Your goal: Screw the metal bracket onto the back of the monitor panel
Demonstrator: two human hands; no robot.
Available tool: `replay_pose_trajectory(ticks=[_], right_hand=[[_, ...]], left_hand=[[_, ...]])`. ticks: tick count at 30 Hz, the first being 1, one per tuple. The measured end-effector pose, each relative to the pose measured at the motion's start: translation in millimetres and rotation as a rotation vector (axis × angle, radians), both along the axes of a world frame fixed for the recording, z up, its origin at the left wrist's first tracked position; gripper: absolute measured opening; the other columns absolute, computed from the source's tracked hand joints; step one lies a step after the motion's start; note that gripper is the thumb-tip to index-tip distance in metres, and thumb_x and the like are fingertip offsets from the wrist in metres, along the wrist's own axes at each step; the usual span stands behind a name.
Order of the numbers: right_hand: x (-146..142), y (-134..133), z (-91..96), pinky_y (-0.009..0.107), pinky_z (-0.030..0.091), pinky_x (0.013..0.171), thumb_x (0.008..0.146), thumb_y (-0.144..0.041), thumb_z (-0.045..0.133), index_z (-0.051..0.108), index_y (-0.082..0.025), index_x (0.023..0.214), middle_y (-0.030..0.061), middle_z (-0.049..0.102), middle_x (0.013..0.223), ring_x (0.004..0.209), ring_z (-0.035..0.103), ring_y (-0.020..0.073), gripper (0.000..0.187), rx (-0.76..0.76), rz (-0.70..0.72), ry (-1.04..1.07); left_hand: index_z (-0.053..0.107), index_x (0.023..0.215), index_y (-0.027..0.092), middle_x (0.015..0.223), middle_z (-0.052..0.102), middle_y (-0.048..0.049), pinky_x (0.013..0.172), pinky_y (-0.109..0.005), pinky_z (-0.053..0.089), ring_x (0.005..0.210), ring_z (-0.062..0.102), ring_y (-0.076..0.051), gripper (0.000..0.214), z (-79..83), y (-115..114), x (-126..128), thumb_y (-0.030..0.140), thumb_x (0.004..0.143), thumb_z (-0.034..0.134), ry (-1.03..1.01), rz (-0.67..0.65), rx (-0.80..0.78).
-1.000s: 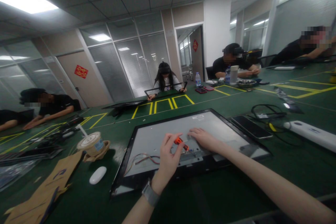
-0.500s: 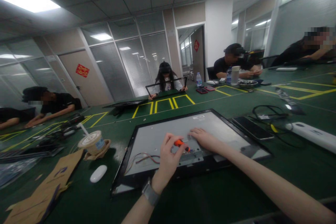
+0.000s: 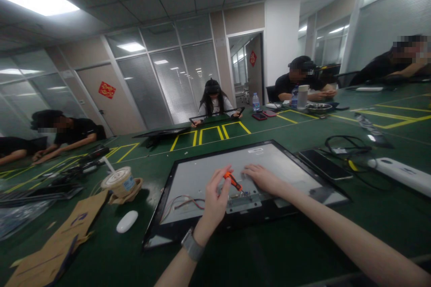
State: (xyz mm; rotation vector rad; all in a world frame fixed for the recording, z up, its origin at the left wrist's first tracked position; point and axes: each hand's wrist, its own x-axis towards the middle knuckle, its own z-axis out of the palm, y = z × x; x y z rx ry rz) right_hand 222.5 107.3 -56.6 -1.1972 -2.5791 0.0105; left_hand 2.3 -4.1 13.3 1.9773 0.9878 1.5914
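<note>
A flat display panel (image 3: 208, 170) with a grey back and black border lies on the green table in front of me. My left hand (image 3: 217, 193) is closed on the handle of an orange and black screwdriver (image 3: 232, 180). The screwdriver leans, its lower end at a metal bracket (image 3: 244, 203) near the panel's close edge; the tip is too small to make out. My right hand (image 3: 262, 178) rests on the panel just right of the screwdriver, fingers stretched out. Thin wires (image 3: 186, 202) lie on the panel left of my left hand.
Left of the panel are a drink cup (image 3: 119, 181), a white oval case (image 3: 127, 221) and a brown paper bag (image 3: 63, 237). A phone (image 3: 325, 163), black cables (image 3: 348, 144) and a white bar (image 3: 402, 174) lie to the right. Several people sit around the table; one opposite holds a black frame (image 3: 217, 117).
My left fingers have shifted on the screwdriver, and more of its handle shows, tilted more steeply. My right hand has stayed in place. The person opposite has lowered the black frame.
</note>
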Motion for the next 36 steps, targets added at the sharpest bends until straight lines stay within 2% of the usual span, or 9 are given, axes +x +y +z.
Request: replay_pose_trajectory(ticks=[3, 6, 13, 18, 20, 26, 29, 32, 36], right_hand=[[0.0, 0.2, -0.6, 0.052, 0.039, 0.108, 0.082, 0.003, 0.04, 0.058, -0.019, 0.134, 0.0162, 0.055, 0.141, 0.131, 0.05, 0.0306, 0.059, -0.003, -0.001, 0.011], [0.7, -1.0, 0.3, 0.051, 0.039, 0.109, 0.083, 0.002, 0.04, 0.059, -0.021, 0.134, 0.0149, 0.056, 0.141, 0.131, 0.051, 0.0297, 0.059, -0.006, 0.002, 0.02], [1.1, -0.7, -0.1, 0.051, 0.038, 0.109, 0.085, 0.0, 0.04, 0.059, -0.021, 0.134, 0.0151, 0.055, 0.142, 0.133, 0.049, 0.03, 0.056, -0.019, -0.002, 0.022], [0.3, 3.0, -2.9, 0.052, 0.038, 0.109, 0.083, 0.002, 0.04, 0.058, -0.02, 0.134, 0.0161, 0.055, 0.142, 0.133, 0.049, 0.0311, 0.059, -0.027, -0.006, 0.007], [0.4, 3.6, -3.6, 0.052, 0.038, 0.109, 0.083, 0.002, 0.04, 0.059, -0.02, 0.134, 0.0163, 0.055, 0.141, 0.132, 0.05, 0.031, 0.058, -0.025, -0.004, 0.007], [1.7, 3.3, -4.2, 0.051, 0.038, 0.109, 0.085, 0.0, 0.041, 0.059, -0.02, 0.133, 0.0159, 0.054, 0.142, 0.132, 0.05, 0.0295, 0.055, -0.015, -0.002, 0.018], [1.8, 2.8, -3.8, 0.049, 0.038, 0.109, 0.085, 0.001, 0.041, 0.059, -0.021, 0.133, 0.0153, 0.055, 0.142, 0.132, 0.05, 0.0281, 0.056, -0.01, 0.0, 0.02], [1.6, 1.5, -2.3, 0.05, 0.039, 0.108, 0.085, 0.001, 0.041, 0.059, -0.02, 0.133, 0.0159, 0.056, 0.141, 0.131, 0.051, 0.0291, 0.055, -0.008, 0.001, 0.014], [1.4, -1.3, 0.6, 0.051, 0.039, 0.108, 0.086, 0.001, 0.041, 0.059, -0.019, 0.133, 0.0164, 0.055, 0.141, 0.131, 0.051, 0.0303, 0.055, -0.007, 0.003, 0.009]], left_hand=[[0.072, 0.113, 0.022, 0.098, 0.062, -0.0059, 0.088, -0.033, 0.048, 0.094, 0.061, -0.02, 0.027, 0.2, 2.8, -0.2, 0.034, 0.093, 0.059, -0.01, 0.074, 0.028], [0.073, 0.111, 0.022, 0.091, 0.06, -0.0044, 0.085, -0.032, 0.049, 0.088, 0.061, -0.018, 0.026, 0.5, 4.3, -0.1, 0.032, 0.094, 0.057, -0.018, 0.089, 0.042], [0.067, 0.121, 0.019, 0.113, 0.066, -0.0102, 0.095, -0.036, 0.047, 0.106, 0.062, -0.022, 0.031, 0.6, 2.8, -1.4, 0.029, 0.099, 0.048, -0.042, -0.036, -0.021], [0.074, 0.105, 0.021, 0.101, 0.063, -0.0069, 0.089, -0.034, 0.049, 0.097, 0.062, -0.021, 0.022, 0.0, 2.9, 0.5, 0.032, 0.092, 0.059, -0.023, 0.072, 0.029], [0.075, 0.102, 0.022, 0.096, 0.061, -0.0056, 0.086, -0.033, 0.049, 0.092, 0.062, -0.019, 0.021, 0.7, 2.3, 1.1, 0.031, 0.093, 0.059, -0.014, 0.099, 0.045], [0.069, 0.115, 0.02, 0.113, 0.067, -0.0098, 0.096, -0.036, 0.047, 0.107, 0.062, -0.022, 0.028, 3.2, 0.8, 1.3, 0.027, 0.098, 0.048, -0.035, -0.019, 0.016], [0.069, 0.115, 0.019, 0.115, 0.069, -0.0106, 0.097, -0.039, 0.048, 0.108, 0.063, -0.023, 0.027, 2.4, 1.7, 2.0, 0.028, 0.096, 0.051, -0.043, -0.002, 0.002], [0.071, 0.108, 0.019, 0.111, 0.07, -0.01, 0.097, -0.04, 0.049, 0.106, 0.064, -0.023, 0.022, 0.4, 2.9, 2.9, 0.028, 0.093, 0.056, -0.032, 0.053, 0.019], [0.068, 0.111, 0.019, 0.114, 0.07, -0.0106, 0.098, -0.041, 0.048, 0.109, 0.064, -0.024, 0.024, -4.4, 3.6, 3.9, 0.029, 0.096, 0.052, -0.065, 0.043, -0.023]])
